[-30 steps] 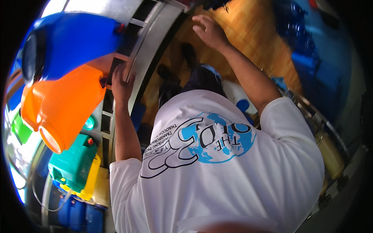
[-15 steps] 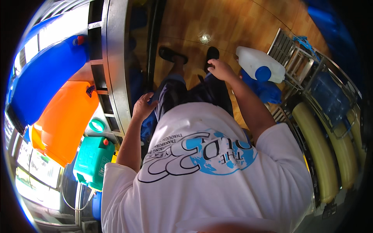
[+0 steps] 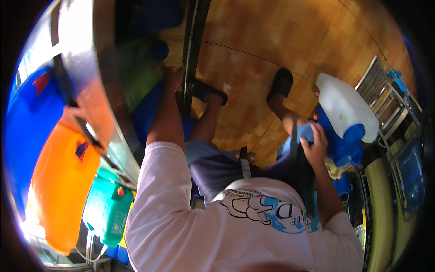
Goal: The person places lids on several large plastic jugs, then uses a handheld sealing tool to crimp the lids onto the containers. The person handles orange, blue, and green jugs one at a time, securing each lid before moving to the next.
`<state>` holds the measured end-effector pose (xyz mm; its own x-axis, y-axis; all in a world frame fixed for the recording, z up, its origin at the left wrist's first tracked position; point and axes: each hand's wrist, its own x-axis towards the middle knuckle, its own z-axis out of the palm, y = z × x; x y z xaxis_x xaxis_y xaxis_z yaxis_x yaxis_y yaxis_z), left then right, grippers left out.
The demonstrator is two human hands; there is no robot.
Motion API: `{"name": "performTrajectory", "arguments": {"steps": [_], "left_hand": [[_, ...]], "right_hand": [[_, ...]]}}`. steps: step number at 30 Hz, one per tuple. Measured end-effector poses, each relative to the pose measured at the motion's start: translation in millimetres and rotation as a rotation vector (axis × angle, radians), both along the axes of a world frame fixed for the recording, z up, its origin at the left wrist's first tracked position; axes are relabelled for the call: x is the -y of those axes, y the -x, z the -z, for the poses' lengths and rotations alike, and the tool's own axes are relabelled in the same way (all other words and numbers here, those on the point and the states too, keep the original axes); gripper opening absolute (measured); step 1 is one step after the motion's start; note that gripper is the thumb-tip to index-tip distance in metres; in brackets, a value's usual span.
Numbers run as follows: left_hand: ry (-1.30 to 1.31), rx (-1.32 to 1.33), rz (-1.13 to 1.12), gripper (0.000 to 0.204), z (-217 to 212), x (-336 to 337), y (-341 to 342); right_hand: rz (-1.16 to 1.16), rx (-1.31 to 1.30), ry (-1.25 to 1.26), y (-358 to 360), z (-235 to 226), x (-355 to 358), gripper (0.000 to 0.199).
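My left arm reaches down under the edge of the metal counter (image 3: 103,68). In the shade there, my left hand (image 3: 173,77) is close to a dark upright post (image 3: 192,54) and a greenish container (image 3: 142,75). Its fingers are too dark to make out, so any grip is hidden. My right hand (image 3: 316,146) rests open on my bent right knee, over the shorts, with its fingers spread. Beyond that hand lies a translucent white jug (image 3: 346,102) with a blue cap (image 3: 354,132). Blue plastic (image 3: 337,152) shows below the jug.
On the left stand a blue container (image 3: 34,113), an orange container (image 3: 63,181) and a teal jerrycan (image 3: 106,206) with a red cap. A metal rack (image 3: 378,90) and long pale-yellow rolls (image 3: 379,199) line the right side. Wood-pattern floor (image 3: 244,81) lies ahead.
My body has lowered into a squat with knees apart. My left hand has gone forward under the counter; my right hand has come back onto my knee.
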<state>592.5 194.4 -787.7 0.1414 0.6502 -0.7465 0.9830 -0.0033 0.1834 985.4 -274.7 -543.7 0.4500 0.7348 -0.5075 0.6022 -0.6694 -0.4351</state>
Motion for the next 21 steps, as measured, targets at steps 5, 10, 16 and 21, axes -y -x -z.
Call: {"name": "performTrajectory", "arguments": {"steps": [5,10,16,21], "left_hand": [[-0.022,-0.144,-0.013,0.077,134,-55,43],[0.155,-0.209,-0.085,0.079,235,-110,86],[0.162,-0.224,-0.056,0.081,263,-109,86],[-0.303,0.264,-0.369,0.056,191,-60,46]], "right_hand": [[0.014,0.041,0.077,3,12,-5,0.061],[-0.026,0.161,0.232,11,18,-18,0.062],[-0.091,0.252,0.195,15,28,-47,0.058],[-0.117,0.186,0.049,13,25,-46,0.050]]}}
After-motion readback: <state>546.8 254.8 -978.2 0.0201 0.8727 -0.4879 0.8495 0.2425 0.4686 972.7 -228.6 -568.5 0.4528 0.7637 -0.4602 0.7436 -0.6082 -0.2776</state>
